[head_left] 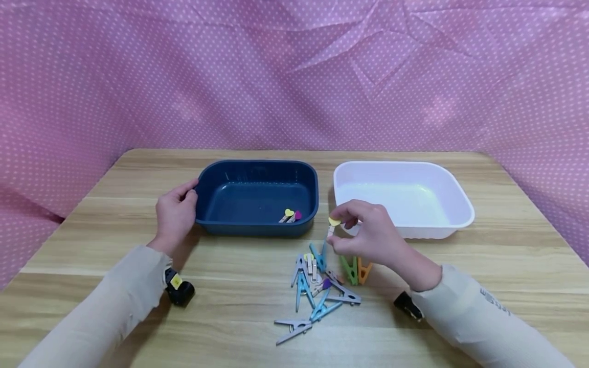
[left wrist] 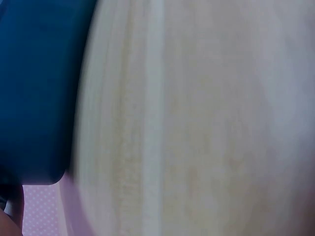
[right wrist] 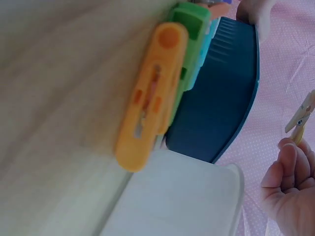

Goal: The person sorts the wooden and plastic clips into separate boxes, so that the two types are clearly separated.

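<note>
Between thumb and fingertips, my right hand [head_left: 370, 232] pinches a small wooden clothespin [head_left: 331, 228] with a yellow heart on it, held above the table in front of the white tub. The right wrist view shows the same clothespin [right wrist: 301, 112] at the fingertips. My left hand [head_left: 176, 212] grips the left rim of a dark blue tub [head_left: 257, 229]. Inside that tub lie two small heart clothespins [head_left: 290, 216], one yellow and one purple. A loose pile of clothespins [head_left: 317, 286] in blue, grey and plain wood lies below my right hand.
The white tub [head_left: 442, 232] stands at the right, beside the blue one. A green clothespin [head_left: 350, 271] and an orange clothespin [head_left: 364, 271] stand at the pile's right side. A pink dotted cloth [head_left: 294, 76] hangs behind the wooden table [head_left: 221, 327].
</note>
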{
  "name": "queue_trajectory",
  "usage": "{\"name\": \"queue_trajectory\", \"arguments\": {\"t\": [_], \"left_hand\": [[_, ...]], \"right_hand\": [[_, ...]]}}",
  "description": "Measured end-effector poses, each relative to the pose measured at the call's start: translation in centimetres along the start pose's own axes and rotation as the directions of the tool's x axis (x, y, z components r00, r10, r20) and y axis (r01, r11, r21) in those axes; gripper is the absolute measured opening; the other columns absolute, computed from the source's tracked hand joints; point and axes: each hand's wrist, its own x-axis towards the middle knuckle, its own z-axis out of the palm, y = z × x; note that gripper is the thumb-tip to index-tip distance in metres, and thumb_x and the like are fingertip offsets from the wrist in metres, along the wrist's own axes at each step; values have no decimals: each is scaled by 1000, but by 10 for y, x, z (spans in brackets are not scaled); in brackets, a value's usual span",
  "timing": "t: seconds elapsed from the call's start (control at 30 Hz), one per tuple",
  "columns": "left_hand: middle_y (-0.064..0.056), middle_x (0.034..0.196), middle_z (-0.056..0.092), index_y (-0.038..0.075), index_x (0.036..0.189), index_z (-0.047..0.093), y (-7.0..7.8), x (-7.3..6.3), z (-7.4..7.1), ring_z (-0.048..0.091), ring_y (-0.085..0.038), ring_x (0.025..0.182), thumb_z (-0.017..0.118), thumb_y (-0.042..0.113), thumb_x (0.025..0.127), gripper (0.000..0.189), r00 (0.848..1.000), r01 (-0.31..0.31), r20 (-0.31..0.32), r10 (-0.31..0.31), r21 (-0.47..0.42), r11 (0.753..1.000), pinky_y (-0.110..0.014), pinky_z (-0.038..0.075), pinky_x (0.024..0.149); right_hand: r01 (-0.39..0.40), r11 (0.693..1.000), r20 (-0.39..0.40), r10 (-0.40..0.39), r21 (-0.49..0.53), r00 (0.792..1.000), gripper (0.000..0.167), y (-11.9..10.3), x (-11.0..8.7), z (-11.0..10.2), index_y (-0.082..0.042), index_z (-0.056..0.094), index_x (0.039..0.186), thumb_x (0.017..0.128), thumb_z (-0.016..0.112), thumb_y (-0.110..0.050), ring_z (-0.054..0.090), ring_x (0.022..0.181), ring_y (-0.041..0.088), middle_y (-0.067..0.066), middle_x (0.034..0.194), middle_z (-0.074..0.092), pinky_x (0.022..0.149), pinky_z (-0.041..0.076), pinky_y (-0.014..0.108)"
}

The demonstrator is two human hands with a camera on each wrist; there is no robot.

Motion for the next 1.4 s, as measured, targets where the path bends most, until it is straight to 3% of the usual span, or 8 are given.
{"name": "queue_trajectory", "arguments": {"t": [0.3,0.6,0.77,1.0,1.4], "left_hand": [[-4,137,49,12,132,53,3,-2,-1,43,-15,127,39,17,96,38,1000,3,7,-3,-11,1000,-34,38,103],[-5,135,51,12,130,55,4,1,-2,44,-15,127,39,17,96,38,1000,-5,-4,5,-10,1000,-33,38,103],[-3,136,50,13,131,53,3,3,-4,43,-14,127,39,19,96,38,1000,6,12,-5,-10,1000,-34,38,103],[-3,139,47,14,133,51,3,5,-4,41,-15,129,37,20,97,39,999,20,43,-20,-6,1000,-35,37,104],[-3,138,48,13,133,51,5,4,-4,42,-14,128,38,19,97,39,999,19,34,-19,8,1000,-34,38,103]], "right_hand": [[-9,1000,-65,10,22,998,27,-9,12,-5,-4,67,91,68,78,-12,57,72,15,3,86,67,65,53,33],[-98,989,-120,111,108,987,26,-14,29,-5,-3,67,92,70,76,-12,57,72,16,5,84,67,66,53,37],[-135,977,-119,156,165,981,26,-16,38,-1,-3,67,94,72,76,-13,56,73,18,7,82,65,65,52,33],[-179,958,-116,209,224,971,31,-19,50,8,-4,68,102,75,75,-16,60,79,19,8,94,68,68,52,30],[-235,946,-80,258,224,963,34,-24,65,20,-6,68,105,76,75,-22,60,84,17,5,98,68,75,53,32]]}}
